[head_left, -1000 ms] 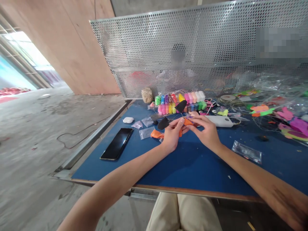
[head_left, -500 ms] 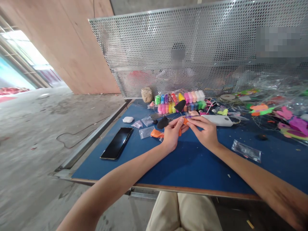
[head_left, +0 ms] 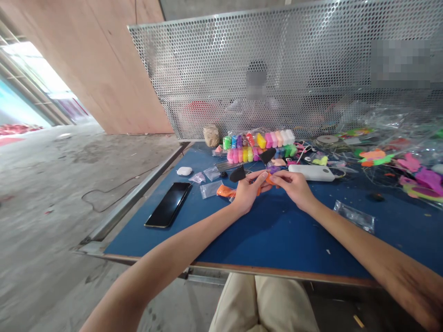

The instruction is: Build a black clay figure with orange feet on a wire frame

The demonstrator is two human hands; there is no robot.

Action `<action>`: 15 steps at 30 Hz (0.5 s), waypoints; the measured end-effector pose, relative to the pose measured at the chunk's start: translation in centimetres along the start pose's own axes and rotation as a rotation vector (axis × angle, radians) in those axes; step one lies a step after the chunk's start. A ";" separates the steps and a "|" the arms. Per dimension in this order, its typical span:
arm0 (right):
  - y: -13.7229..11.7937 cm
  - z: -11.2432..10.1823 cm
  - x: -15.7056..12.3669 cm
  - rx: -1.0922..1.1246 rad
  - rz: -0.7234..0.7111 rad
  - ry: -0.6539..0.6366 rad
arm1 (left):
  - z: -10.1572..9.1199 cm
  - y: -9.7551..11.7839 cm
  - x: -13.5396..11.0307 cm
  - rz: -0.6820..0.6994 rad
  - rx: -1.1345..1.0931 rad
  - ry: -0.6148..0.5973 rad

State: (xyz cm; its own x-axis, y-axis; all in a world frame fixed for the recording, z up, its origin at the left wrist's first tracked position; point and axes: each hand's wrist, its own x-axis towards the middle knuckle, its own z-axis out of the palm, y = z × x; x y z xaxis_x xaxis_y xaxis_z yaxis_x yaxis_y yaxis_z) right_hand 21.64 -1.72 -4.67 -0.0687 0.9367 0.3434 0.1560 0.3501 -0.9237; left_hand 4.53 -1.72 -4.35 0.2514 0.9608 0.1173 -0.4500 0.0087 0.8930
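Over the blue table, my left hand (head_left: 249, 190) is closed on a piece of orange modelling clay (head_left: 270, 179). My right hand (head_left: 293, 185) pinches the same clay from the other side, its fingertips close to my left thumb. Two black, leaf-shaped pieces stick out beyond my hands: one black piece (head_left: 237, 174) at the left, another black piece (head_left: 267, 156) above. Fingers hide how they join the clay. Just left of my left hand lies an orange lump in a clear bag (head_left: 225, 191).
Packs of coloured clay (head_left: 245, 154) line the back below a perforated metal screen (head_left: 207, 69). A phone (head_left: 168, 204) and a white earbud case (head_left: 184, 171) lie left. A white power strip (head_left: 311, 173), a clear bag (head_left: 355, 216) and colourful clay figures (head_left: 427, 180) are right.
The two black pieces have shifted slightly right and tilted as the clay turned in my fingers. My right fingertips have moved a little on the orange clay.
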 end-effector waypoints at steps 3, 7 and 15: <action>0.2 0.0 0.0 0.132 0.096 -0.011 | 0.0 0.1 0.1 -0.003 0.017 -0.007; 0.2 -0.2 0.1 0.140 0.097 -0.046 | -0.1 0.3 0.0 -0.020 0.038 -0.023; 0.2 -0.3 0.1 0.079 0.083 -0.004 | -0.5 0.3 0.4 -0.003 0.040 -0.017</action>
State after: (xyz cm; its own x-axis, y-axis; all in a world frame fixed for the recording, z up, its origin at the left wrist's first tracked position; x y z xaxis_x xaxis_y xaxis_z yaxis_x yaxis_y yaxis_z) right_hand 21.99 -1.52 -4.77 -0.0623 0.9625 0.2642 0.0834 0.2688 -0.9596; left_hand 4.10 -1.16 -4.26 0.2675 0.9558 0.1217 -0.4147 0.0002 0.9099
